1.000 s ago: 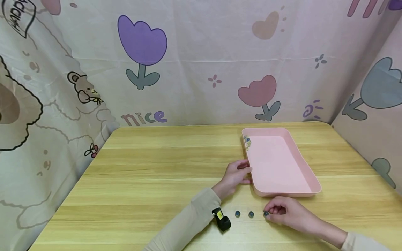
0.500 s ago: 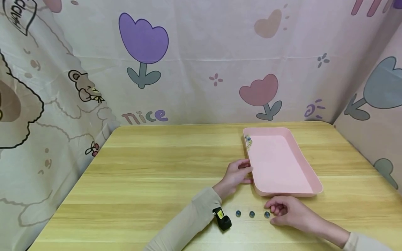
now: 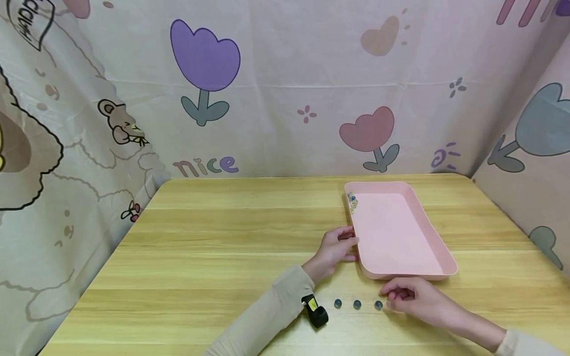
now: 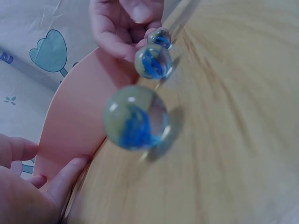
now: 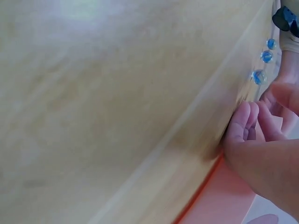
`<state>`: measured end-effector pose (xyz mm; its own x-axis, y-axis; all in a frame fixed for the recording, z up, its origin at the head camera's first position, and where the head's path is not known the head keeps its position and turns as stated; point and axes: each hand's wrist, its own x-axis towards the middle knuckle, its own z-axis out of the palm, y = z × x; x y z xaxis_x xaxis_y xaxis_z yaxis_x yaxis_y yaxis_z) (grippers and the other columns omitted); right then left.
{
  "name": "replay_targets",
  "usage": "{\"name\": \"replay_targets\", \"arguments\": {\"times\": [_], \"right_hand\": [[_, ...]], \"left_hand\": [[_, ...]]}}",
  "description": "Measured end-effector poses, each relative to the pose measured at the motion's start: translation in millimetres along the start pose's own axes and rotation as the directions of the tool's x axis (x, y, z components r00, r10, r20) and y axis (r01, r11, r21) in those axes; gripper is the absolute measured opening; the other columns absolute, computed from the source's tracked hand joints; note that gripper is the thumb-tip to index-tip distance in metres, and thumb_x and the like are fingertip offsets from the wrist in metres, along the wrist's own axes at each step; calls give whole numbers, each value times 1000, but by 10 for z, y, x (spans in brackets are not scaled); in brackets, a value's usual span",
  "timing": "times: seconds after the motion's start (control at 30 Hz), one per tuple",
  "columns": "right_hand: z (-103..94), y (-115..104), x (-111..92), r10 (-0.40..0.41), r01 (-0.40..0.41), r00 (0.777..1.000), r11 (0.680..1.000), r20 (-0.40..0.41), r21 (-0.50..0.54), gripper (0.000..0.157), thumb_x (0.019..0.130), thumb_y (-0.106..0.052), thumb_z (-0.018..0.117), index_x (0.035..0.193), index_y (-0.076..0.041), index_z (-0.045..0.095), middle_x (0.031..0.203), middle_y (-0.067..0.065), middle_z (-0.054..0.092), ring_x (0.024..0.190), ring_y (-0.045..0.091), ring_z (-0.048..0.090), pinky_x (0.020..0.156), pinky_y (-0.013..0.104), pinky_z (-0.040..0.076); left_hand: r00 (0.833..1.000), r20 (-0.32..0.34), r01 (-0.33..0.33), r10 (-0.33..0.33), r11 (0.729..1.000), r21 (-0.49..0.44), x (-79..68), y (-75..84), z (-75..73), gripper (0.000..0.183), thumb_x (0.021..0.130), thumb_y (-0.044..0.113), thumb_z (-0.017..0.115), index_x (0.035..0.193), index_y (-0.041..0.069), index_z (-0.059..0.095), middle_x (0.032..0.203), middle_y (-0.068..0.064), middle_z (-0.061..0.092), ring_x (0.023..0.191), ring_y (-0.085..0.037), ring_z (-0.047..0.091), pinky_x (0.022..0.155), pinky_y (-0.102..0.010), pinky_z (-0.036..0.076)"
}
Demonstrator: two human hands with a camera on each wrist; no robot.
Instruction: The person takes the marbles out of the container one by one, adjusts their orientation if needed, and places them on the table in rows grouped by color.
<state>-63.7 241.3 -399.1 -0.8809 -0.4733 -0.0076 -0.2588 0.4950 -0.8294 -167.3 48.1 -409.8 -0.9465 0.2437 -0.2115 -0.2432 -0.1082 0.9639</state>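
Observation:
Three clear glass marbles with blue swirls lie in a row on the table: a left marble (image 3: 338, 303), a middle marble (image 3: 357, 304) and a right marble (image 3: 378, 305). My right hand (image 3: 420, 299) is just right of the right marble, its fingers loosely curled with nothing between them. A shallow pink tray (image 3: 403, 232) stands behind the row. My left hand (image 3: 331, 249) touches the tray's left side, with the thumb at the rim and other fingers against the outer wall. In the left wrist view, the nearest marble (image 4: 135, 119) looks large and the right hand (image 4: 128, 28) is beyond the row.
The wooden table (image 3: 222, 257) ends at a patterned cloth (image 3: 276, 99) at the back and sides. A small black device (image 3: 315, 312) sits on the left wrist. Small coloured decoration (image 3: 352, 201) marks the tray's inner left wall.
My right hand has let go of the right marble and moved a little to the right. The marbles, the tray and my left hand stay in place.

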Motion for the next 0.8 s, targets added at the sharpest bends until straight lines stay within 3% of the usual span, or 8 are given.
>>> {"name": "replay_targets", "arguments": {"times": [0.37,0.6,0.8], "right_hand": [[-115,-131,-74,22,-22,1000,999,10,41,17,95,-7,61,107,2,66,92,-3,64,78,1,55,61,20,51],[-205,-270,-14,-99,99,995,995,5,-19,14,94,-3,61,105,2,68,94,-5,66,83,0,56,65,20,54],[-371,-464,113,-72,66,995,994,-62,-89,15,94,-7,62,107,-2,69,96,-1,67,84,1,57,67,20,54]], "left_hand": [[1000,5,9,-9,1000,2,1,9,-6,38,90,-2,63,127,-3,57,107,-8,58,81,-21,63,66,-33,61],[1000,5,8,-8,1000,5,-9,25,-14,38,91,-1,63,128,-3,56,107,-8,58,80,-22,63,67,-33,61],[1000,16,9,-9,1000,-5,-14,29,-13,38,90,-2,62,128,-4,56,107,-8,58,83,-22,63,68,-34,62]]}}
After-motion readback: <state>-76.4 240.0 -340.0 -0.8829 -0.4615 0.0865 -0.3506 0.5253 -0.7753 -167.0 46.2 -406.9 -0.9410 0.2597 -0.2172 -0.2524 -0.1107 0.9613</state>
